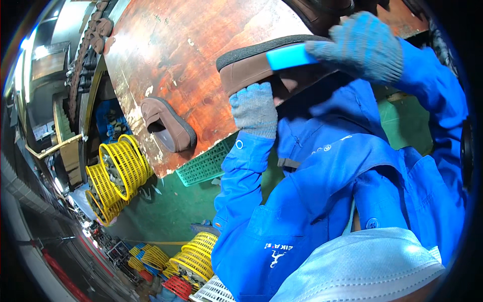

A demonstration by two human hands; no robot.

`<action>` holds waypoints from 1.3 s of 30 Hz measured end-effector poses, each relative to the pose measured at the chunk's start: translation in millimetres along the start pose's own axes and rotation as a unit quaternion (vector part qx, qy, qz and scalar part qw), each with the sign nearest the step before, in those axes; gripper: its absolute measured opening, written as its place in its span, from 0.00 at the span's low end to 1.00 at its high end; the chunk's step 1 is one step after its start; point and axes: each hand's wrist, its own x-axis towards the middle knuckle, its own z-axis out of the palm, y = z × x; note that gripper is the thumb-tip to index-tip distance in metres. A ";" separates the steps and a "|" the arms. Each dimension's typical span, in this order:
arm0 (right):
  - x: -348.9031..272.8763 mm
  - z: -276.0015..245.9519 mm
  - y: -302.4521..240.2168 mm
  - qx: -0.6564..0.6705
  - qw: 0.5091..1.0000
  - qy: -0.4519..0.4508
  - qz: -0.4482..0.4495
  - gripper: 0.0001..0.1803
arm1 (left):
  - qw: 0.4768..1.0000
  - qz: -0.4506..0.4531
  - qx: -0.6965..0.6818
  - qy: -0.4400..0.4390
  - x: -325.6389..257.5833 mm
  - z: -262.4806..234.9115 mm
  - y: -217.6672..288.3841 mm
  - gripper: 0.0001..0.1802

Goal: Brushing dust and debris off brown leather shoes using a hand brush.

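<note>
A brown shoe (244, 74) with a black sole lies on its side over the table's near edge, in front of my chest. My left hand (254, 111), in a grey and blue knit glove, is closed on its lower edge by the opening; those fingers are partly hidden. In the same kind of glove, my right hand (365, 49) grips a flat bright blue piece (291, 57) lying against the shoe's side near the sole. Its exact kind I cannot tell. Another brown shoe (179, 127) rests on the table to the left, apart from both hands.
The worn reddish wooden table (166, 55) has chipped edges. Dark shoes (327, 9) sit at its far side. Yellow baskets (126, 168) and a green crate (202, 166) stand below the left corner. More yellow baskets (198, 254) and a red basket (177, 287) are on the floor.
</note>
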 end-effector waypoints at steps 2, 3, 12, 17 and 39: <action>-13.9 -6.1 2.8 -0.076 0.996 0.034 0.030 0.23 | 0.999 -0.019 0.015 -0.023 -1.2 -1.3 -1.7 0.09; -12.0 -11.8 7.4 -0.072 0.996 0.038 0.023 0.23 | 0.998 -0.038 0.028 -0.044 -4.6 -6.2 -2.2 0.07; 46.2 36.4 -4.0 0.136 0.985 0.102 0.028 0.14 | 0.999 -0.023 0.018 -0.020 9.8 -12.5 6.5 0.14; 40.1 -22.0 15.8 0.080 0.991 -0.102 -0.008 0.12 | 0.998 -0.053 0.015 -0.042 -3.9 -36.1 -6.1 0.14; 10.5 162.0 0.7 0.398 0.888 0.140 0.185 0.24 | 0.800 -0.569 -0.184 -0.043 -136.6 -75.0 -149.8 0.23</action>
